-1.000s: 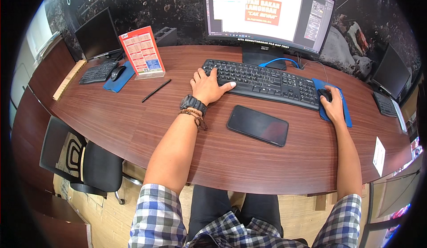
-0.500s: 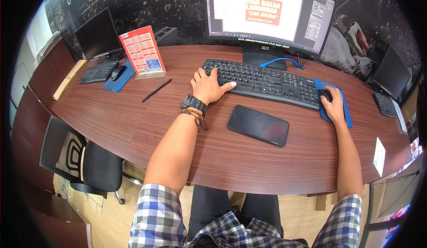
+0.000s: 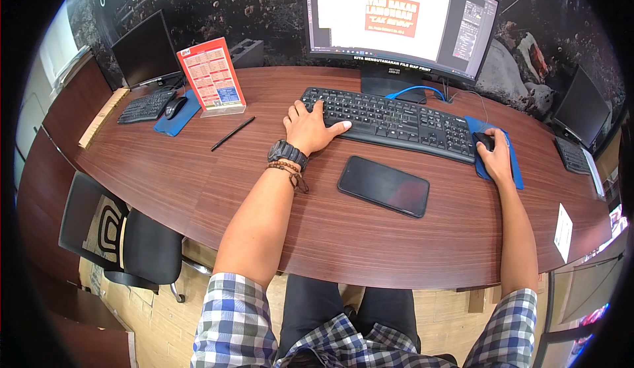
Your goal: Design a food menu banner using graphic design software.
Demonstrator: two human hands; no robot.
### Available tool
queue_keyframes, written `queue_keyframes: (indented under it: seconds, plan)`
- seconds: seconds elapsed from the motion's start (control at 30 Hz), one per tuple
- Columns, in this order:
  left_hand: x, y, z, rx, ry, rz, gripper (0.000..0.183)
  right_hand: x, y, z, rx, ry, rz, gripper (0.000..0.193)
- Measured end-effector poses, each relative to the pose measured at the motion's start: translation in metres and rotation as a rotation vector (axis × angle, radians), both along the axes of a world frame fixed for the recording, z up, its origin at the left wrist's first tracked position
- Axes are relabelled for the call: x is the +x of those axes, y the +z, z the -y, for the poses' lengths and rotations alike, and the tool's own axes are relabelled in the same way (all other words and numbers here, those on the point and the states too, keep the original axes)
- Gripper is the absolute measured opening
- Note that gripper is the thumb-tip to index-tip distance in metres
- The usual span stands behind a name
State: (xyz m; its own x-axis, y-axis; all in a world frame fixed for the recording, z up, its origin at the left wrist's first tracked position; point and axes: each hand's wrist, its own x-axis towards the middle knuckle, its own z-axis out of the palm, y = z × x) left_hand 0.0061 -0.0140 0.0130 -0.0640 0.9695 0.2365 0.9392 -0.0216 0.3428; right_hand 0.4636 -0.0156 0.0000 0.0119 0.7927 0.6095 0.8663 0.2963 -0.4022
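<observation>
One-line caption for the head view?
Left hand rests on black keyboard, right hand on black mouse, black smartphone between.

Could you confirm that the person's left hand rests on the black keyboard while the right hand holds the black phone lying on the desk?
Not quite. In the head view the left hand does rest on the black keyboard, but the right hand is on the mouse on the blue mouse pad. The black phone lies untouched on the desk between the two forearms.

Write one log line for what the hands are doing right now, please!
left hand: resting on black computer keyboard | right hand: on black mouse, blue mouse pad | nearby: black flat phone
</observation>
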Motion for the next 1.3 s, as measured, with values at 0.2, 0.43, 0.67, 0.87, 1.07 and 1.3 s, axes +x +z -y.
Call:
queue_keyframes:
  seconds: [0.2,0.43,0.67,0.87,1.07,1.3]
  plan:
    - [0.0001,-0.001,-0.0006,0.004,0.007,-0.012,0.102,-0.0011,0.0009,0.0008,-0.001,0.0,-0.026,0.037]
    - [-0.0007,-0.0023,-0.0024,-0.007,0.01,-0.005,0.101,-0.001,0.0001,0.0002,0.013,0.01,-0.015,0.04]
    - [0.0001,-0.0027,-0.0021,0.006,0.016,-0.029,0.103,0.0006,-0.0006,0.0002,0.011,0.025,0.005,0.04]
    - [-0.0007,-0.0018,-0.0019,-0.002,0.01,-0.03,0.103,0.0016,-0.0014,-0.0009,0.019,0.029,0.012,0.039]
    - [0.0005,-0.0008,-0.0007,-0.007,0.014,-0.026,0.102,0.0004,-0.0009,-0.0002,0.015,0.033,-0.003,0.039]
    - [-0.0003,-0.0023,-0.0018,0.005,0.013,-0.025,0.102,-0.0009,0.0005,0.0015,0.027,0.05,0.011,0.036]
